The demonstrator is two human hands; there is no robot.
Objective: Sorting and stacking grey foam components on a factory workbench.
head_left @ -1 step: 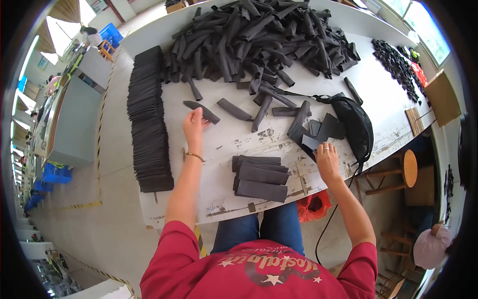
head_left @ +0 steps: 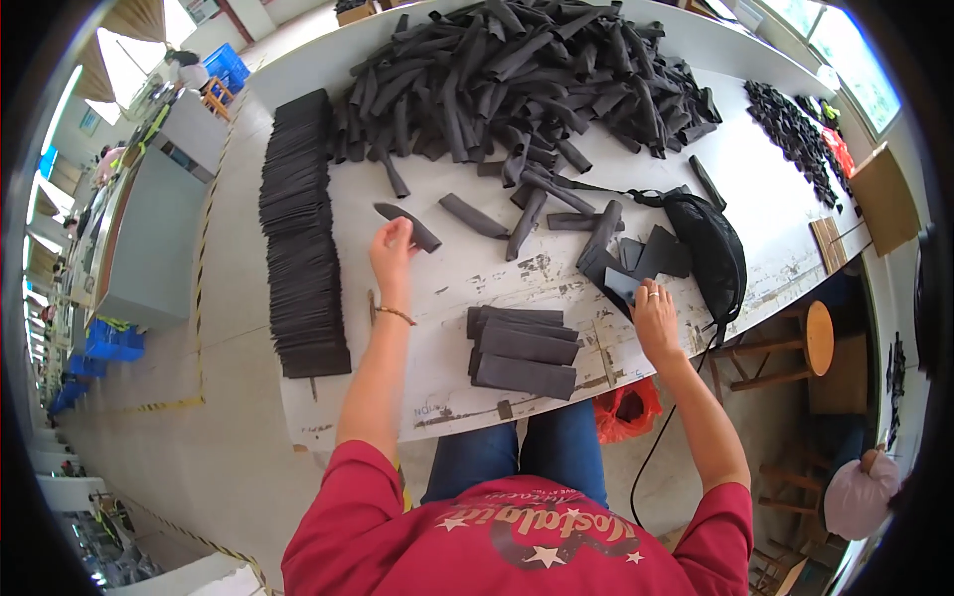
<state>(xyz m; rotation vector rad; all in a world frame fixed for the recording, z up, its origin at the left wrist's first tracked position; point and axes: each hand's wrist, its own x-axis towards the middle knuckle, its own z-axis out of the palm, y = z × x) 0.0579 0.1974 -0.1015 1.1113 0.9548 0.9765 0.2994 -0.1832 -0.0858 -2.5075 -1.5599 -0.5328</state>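
My left hand (head_left: 394,247) pinches a dark fabric tube (head_left: 421,234), flattened and tapered at its far left end, just above the table (head_left: 378,348). My right hand (head_left: 655,320), a ring on one finger, has its fingers closed on the edge of a light grey flat piece (head_left: 622,285). That piece overlaps dark flat pieces (head_left: 664,254) and the end of another dark tube (head_left: 601,230). Between my forearms lies a small pile of flattened dark tubes (head_left: 525,375). Left of my left hand runs a long, tightly packed row of dark pieces (head_left: 301,228).
A large heap of dark tubes (head_left: 517,79) covers the table's far side. A black pouch (head_left: 708,253) with a strap lies right of my right hand. Small dark pieces (head_left: 795,139) spread at the far right. A wooden stool (head_left: 819,338) and red bag (head_left: 628,410) are by the table.
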